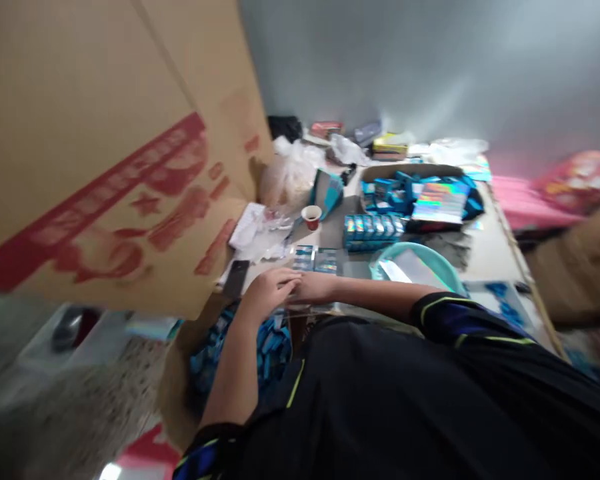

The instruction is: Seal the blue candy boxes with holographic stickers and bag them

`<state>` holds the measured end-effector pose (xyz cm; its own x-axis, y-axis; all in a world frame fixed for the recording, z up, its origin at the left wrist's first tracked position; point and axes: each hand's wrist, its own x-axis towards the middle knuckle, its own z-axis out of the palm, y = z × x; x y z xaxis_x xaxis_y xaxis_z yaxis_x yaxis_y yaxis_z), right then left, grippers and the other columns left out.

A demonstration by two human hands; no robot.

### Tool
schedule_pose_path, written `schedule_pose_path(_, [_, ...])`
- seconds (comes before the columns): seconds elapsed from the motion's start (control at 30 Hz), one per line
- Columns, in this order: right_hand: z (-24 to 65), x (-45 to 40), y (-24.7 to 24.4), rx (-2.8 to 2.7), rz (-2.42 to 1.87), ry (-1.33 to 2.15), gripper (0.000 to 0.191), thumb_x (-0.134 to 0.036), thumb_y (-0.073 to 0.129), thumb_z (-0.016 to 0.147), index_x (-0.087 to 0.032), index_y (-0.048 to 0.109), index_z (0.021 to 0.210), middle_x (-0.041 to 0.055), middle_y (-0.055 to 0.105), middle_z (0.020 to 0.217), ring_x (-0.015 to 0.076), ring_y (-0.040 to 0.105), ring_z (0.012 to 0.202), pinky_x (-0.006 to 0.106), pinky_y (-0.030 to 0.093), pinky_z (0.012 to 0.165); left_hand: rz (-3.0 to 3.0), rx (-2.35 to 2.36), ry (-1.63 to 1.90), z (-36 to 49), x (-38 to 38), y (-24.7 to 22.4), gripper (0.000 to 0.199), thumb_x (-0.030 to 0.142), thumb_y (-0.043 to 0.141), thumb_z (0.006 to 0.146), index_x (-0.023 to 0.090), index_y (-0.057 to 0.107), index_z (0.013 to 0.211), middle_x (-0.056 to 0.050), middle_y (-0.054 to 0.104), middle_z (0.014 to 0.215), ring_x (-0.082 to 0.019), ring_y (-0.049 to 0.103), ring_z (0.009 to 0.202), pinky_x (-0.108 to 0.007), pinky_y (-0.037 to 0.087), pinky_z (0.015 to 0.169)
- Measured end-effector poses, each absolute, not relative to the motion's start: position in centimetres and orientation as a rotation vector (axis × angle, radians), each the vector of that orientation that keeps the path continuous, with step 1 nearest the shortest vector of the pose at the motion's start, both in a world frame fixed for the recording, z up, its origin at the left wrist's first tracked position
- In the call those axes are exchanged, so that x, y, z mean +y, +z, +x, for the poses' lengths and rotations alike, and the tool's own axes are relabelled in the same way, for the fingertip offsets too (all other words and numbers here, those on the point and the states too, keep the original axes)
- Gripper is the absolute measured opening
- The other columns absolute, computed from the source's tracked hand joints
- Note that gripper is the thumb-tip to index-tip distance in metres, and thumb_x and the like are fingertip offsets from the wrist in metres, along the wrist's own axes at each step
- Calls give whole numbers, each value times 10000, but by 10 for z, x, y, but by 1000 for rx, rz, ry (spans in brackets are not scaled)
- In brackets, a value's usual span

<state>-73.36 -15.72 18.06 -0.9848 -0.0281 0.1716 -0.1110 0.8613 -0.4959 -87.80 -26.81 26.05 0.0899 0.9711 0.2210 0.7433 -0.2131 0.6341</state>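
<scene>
Close in front of my body, my left hand [274, 288] lies over my right hand [310, 288] at the near edge of the table. The left fingers are stretched out across the right hand, and no thing shows in them. My right hand's fingers are hidden under the left. Just beyond both hands lie small blue-and-silver packs [325, 261] laid flat. A dark phone-like object [237, 278] rests left of the left hand. Below my left forearm, an open box holds many small blue packets [273, 350].
A large cardboard sheet [105, 153] rises at the left. On the table stand a paper cup [311, 217], a row of blue boxes [374, 231], a turquoise basin [447, 268] and a carton of blue packets [403, 189]. Plastic bags [293, 173] lie at the back.
</scene>
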Motion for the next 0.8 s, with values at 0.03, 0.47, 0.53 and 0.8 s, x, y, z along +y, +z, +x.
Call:
schedule_pose_path(0.03, [-723,-151,179,-2858,-3,823,142,-119,633,941,-161,743,1020,111,736,1134,247,648,1128,380,482,1053,1997,1597,841,-878,-252,256,234,306,587,962,220,801,991,-78,772,1083,-227,720,1013,-369,567,943])
schedule_pose_path(0.47, [-553,-170,184,-1867,-823,1155,225,-340,573,950,-185,713,1033,11,736,955,174,608,850,267,489,800,2430,693,884,-761,-142,239,199,271,588,992,210,748,1094,-87,745,1077,-209,705,1005,-348,570,907])
schedule_pose_path(0.53, [-547,-175,182,-1776,-868,1192,258,-379,579,934,-191,726,1032,17,748,981,191,640,885,287,511,808,2501,621,927,-753,-133,241,190,247,585,992,210,761,1052,-84,746,1042,-206,705,966,-338,571,876])
schedule_pose_path(0.8, [-494,-141,163,-1276,-1081,1180,343,-275,630,707,-219,714,1034,52,769,957,242,727,923,413,581,867,2379,978,1032,-800,-151,243,198,197,562,1002,194,735,1097,-77,721,1092,-192,697,1022,-308,553,936])
